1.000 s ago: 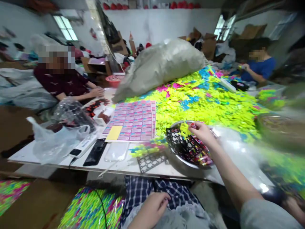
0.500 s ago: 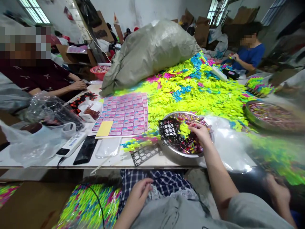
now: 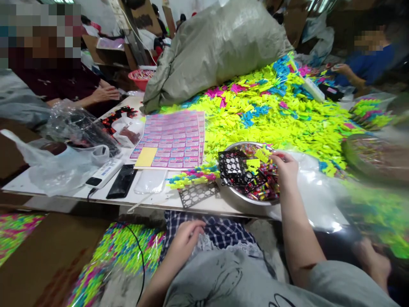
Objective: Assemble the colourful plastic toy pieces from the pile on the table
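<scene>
My right hand (image 3: 286, 169) is above the right side of a metal bowl (image 3: 234, 198), thumb and finger pinched on a small neon-yellow plastic piece (image 3: 263, 154). Colourful wrapped candies (image 3: 263, 192) fill the bowl. Black lattice trays with round holes (image 3: 230, 168) lie over its left part, and more yellow pieces (image 3: 253, 163) sit at their edge. My left hand (image 3: 187, 236) rests on my lap over a checked cloth, fingers loosely bent and a little apart, with nothing visible in it.
A heap of yellow, blue and pink plastic pieces (image 3: 287, 115) covers the table under a large grey sack (image 3: 217, 55). Printed label sheets (image 3: 174, 140), a phone (image 3: 121, 181) and a power bank (image 3: 105, 172) lie left. Co-workers sit left and right; a blurred hand (image 3: 372, 258) shows at lower right.
The camera view has tilted down and shifted left. My right hand has drawn slightly back to the right of the trays, and yellow pieces now lie apart from its fingers. My left hand stays on my lap.
</scene>
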### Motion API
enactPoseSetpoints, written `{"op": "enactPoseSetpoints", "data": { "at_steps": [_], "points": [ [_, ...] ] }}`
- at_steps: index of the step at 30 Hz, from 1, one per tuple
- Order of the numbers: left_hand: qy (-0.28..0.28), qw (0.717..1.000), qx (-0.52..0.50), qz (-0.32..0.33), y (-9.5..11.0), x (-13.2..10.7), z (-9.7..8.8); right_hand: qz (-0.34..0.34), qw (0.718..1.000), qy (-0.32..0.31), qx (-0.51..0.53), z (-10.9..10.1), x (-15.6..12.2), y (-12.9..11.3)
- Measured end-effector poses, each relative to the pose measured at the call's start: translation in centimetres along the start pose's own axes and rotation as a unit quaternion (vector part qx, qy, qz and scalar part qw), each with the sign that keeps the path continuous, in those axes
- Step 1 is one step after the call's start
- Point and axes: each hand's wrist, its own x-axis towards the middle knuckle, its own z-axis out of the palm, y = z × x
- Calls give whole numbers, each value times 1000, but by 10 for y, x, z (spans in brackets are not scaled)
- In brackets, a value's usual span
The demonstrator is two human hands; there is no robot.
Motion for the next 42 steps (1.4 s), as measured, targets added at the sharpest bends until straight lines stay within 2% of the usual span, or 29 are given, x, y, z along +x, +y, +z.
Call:
{"op": "enactPoseSetpoints", "data": {
  "at_steps": [2, 4, 5, 7, 10, 13, 16, 18, 20, 22, 24, 27, 29, 34, 42],
  "points": [
    [10, 1000, -19, -2, 7, 1, -2, -51, 999, -2, -9, 0, -8, -16],
    [45, 997, -60, -9, 16, 3, -6, -114, 992, -49, -27, 3, -25, -34],
    [69, 994, -85, -14, 22, 4, -8, -141, 985, -93, -32, 7, -37, -44],
    [111, 985, -129, -21, 35, 7, -14, -168, 961, -217, -24, 18, -66, -61],
    [124, 980, -155, -24, 51, 11, -22, -136, 901, -411, 11, 38, -111, -75],
    [114, 980, -157, -38, 56, 13, -26, -92, 858, -505, 29, 56, -141, -75],
    [88, 970, -210, -84, 54, 13, -25, -48, 850, -524, 30, 65, -152, -68],
    [96, 945, -292, -116, 51, 12, -22, -10, 864, -503, 29, 67, -154, -62],
    [141, 906, -375, -136, 49, 13, -20, 28, 871, -490, 24, 66, -158, -57],
    [183, 868, -438, -148, 48, 14, -20, 65, 852, -518, 38, 66, -164, -52],
    [200, 839, -481, -156, 50, 15, -21, 127, 819, -553, 89, 66, -174, -48],
    [208, 815, -517, -159, 53, 16, -23, 236, 787, -547, 161, 69, -189, -42],
    [220, 804, -529, -159, 54, 16, -24, 266, 783, -538, 165, 72, -195, -39],
    [210, 796, -545, -158, 55, 16, -21, 263, 793, -534, 132, 75, -197, -41],
    [179, 790, -563, -163, 54, 16, -21, 177, 779, -591, 114, 74, -191, -47]
  ]
}}
